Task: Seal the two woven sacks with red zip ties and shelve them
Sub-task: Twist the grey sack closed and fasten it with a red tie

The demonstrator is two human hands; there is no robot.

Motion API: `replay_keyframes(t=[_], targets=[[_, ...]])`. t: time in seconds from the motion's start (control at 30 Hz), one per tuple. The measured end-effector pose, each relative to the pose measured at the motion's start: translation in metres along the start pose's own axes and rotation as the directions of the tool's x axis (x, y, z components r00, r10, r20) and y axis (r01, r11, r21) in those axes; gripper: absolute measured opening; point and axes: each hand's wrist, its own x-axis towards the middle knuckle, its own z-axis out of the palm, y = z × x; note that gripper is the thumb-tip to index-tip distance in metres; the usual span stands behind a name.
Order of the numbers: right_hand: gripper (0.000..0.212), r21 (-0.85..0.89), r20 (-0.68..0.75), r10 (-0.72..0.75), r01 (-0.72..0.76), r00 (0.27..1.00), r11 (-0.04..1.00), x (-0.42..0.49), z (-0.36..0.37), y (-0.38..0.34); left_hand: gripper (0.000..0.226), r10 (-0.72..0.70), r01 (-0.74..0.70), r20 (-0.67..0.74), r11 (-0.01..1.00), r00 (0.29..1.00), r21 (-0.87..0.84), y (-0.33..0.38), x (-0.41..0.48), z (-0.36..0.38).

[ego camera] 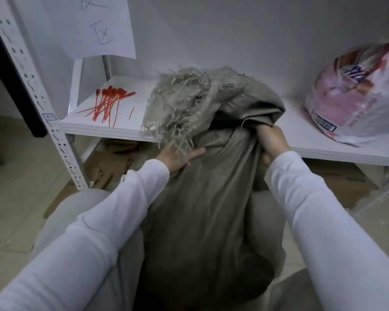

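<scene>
**Sack held at the shelf edge, ties lying ready**

A white shelf [296, 122] runs across the far side of the scene, carried at the left by a perforated metal post [32, 86]. In front of it, in the middle, stands a grey-green woven sack [207, 198], between the person's knees. Its mouth is not tied; the frayed, stringy top flops forward and left over the near edge of the shelf. Far right on the shelf lies a bulging plastic bag [357, 97] printed in pink, blurred. A sheet of paper [94, 25] with handwritten marks hangs at the far left above the shelf. Flattened cardboard [112, 158] lies on the floor under the shelf.

The right hand [272, 142] is clenched round a bunched fold of cloth on the sack's right side, just below the mouth. The left hand [180, 157] lies flat against the sack's left side, fingers spread under the hanging fringe and gripping nothing.

A loose heap of red zip ties [108, 104] lies on the left part of the shelf, just left of the fringe and apart from both hands
</scene>
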Motion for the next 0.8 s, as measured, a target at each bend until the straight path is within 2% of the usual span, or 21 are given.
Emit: replay_keyframes(t=[0.1, 0.17, 0.23, 0.3, 0.37, 0.43, 0.53, 0.6, 0.7, 0.73, 0.8], targets=[[0.058, -0.189, 0.020, 0.130, -0.124, 0.991, 0.974, -0.002, -0.027, 0.000, 0.051, 0.001, 0.001, 0.017, 0.988, 1.000, -0.156, 0.026, -0.004, -0.003], [0.071, -0.233, 0.061, 0.196, -0.177, 0.979, 0.956, -0.004, -0.039, 0.002, 0.063, -0.008, 0.005, -0.010, 0.977, 1.000, -0.215, 0.024, 0.005, -0.004], [0.067, -0.180, 0.062, 0.158, -0.145, 0.985, 0.973, -0.003, -0.048, 0.007, 0.070, -0.029, 0.018, -0.048, 0.975, 0.998, -0.219, 0.021, 0.013, -0.008], [0.049, -0.033, 0.048, 0.075, -0.073, 0.996, 0.997, -0.004, -0.053, 0.011, 0.067, -0.003, -0.013, -0.068, 0.971, 0.998, -0.240, 0.025, 0.012, -0.010], [0.047, 0.058, 0.069, 0.040, -0.044, 0.997, 0.997, -0.001, -0.058, 0.017, 0.052, 0.055, -0.086, -0.121, 0.960, 0.991, -0.266, 0.027, 0.011, -0.009], [0.058, -0.009, 0.075, 0.087, -0.087, 0.993, 0.996, 0.001, -0.063, 0.028, 0.044, 0.123, -0.188, -0.223, 0.936, 0.967, -0.299, 0.031, 0.009, -0.009], [0.078, -0.198, 0.041, 0.187, -0.175, 0.982, 0.964, 0.001, -0.067, 0.042, 0.074, 0.199, -0.337, -0.371, 0.872, 0.907, -0.355, 0.028, 0.015, -0.014], [0.088, -0.202, -0.067, 0.216, -0.225, 0.974, 0.953, 0.002, -0.070, 0.046, 0.087, 0.139, -0.266, -0.431, 0.931, 0.892, -0.250, 0.023, 0.020, -0.017], [0.075, 0.004, -0.190, 0.214, -0.217, 0.958, 0.976, 0.003, -0.073, 0.047, 0.090, -0.025, -0.006, -0.548, 0.999, 0.836, -0.054, 0.018, 0.018, -0.014], [0.068, 0.104, -0.218, 0.215, -0.196, 0.952, 0.975, 0.003, -0.075, 0.048, 0.097, -0.075, 0.060, -0.543, 0.997, 0.837, -0.045, 0.017, 0.017, -0.014], [0.055, 0.324, -0.226, 0.217, -0.137, 0.950, 0.936, 0.001, -0.075, 0.046, 0.114, -0.163, 0.154, -0.375, 0.987, 0.912, -0.054, 0.015, 0.019, -0.015]])
